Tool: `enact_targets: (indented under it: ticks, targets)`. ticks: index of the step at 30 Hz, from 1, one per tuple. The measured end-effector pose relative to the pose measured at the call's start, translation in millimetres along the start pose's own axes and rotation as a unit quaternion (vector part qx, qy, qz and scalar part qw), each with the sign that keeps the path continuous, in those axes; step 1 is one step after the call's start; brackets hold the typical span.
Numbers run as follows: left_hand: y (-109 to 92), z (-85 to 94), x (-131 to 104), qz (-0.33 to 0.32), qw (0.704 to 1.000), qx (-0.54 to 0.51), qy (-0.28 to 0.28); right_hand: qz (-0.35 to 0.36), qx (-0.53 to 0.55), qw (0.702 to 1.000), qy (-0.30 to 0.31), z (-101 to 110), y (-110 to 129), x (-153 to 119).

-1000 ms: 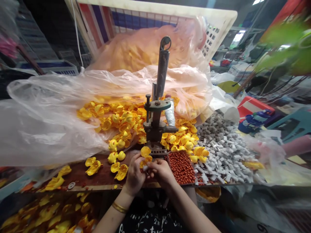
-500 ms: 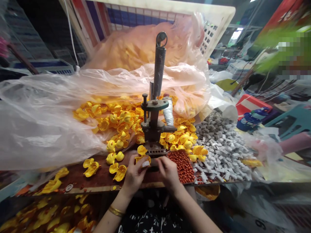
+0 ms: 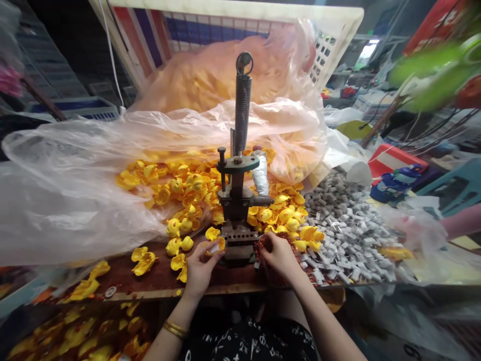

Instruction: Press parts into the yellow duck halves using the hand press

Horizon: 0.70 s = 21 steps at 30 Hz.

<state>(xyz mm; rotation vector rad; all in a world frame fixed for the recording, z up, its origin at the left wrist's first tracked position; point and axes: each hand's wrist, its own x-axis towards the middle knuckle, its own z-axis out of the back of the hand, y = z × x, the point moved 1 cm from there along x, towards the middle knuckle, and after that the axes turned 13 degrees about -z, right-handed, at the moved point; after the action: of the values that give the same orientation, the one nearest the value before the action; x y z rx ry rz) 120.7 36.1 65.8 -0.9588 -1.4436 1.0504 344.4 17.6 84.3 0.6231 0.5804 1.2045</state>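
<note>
My left hand (image 3: 201, 265) is closed around an open yellow plastic duck shell (image 3: 213, 234), left of the hand press's base. A small whitish-grey block (image 3: 215, 248) shows inside the shell, by my thumb. Over the tray of reddish-brown beads (image 3: 291, 239) is my right hand (image 3: 280, 255), its fingertips pinched together at the tray's left side. Whatever they hold, if anything, is hidden. Between my hands stands the metal hand press (image 3: 237, 200), with a coil spring on top and a row of holes along its base.
Yellow duck shells (image 3: 180, 185) heap behind and left of the press, under clear plastic sheeting (image 3: 67, 200). Grey blocks with thin metal pins (image 3: 341, 230) pile up at right. A white crate (image 3: 338, 35) tilts at the back. More shells (image 3: 75, 331) lie below the table edge.
My right hand has moved right, from in front of the press's base to the bead tray. My left hand has shifted slightly left, still holding the duck shell.
</note>
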Motion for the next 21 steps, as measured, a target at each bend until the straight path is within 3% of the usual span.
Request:
enact_targets:
  ticks: [4, 7, 11, 17, 21]
  targets:
    - [-6.5, -9.8, -0.4, 0.188, 0.960, -0.190, -0.078, 0.050, 0.231, 0.967, 0.098, -16.3, 32.0, -12.3]
    - [-12.3, -17.4, -2.1, 0.254, 0.926, -0.265, -0.090, 0.026, 0.323, 0.938, 0.126, -40.1, 49.0, -21.4]
    - [-19.4, -21.5, -3.3, 0.270, 0.916, -0.283, -0.090, -0.025, 0.384, 0.919, 0.087, -57.9, 56.1, -28.6]
    - [-23.3, -21.6, -3.8, 0.266, 0.910, -0.304, -0.097, -0.034, 0.426, 0.902, 0.053, -59.4, 57.8, -33.6]
    - [-22.2, -21.4, -4.4, 0.272, 0.908, -0.305, -0.095, -0.041, 0.426, 0.902, 0.061, -62.0, 59.1, -33.9]
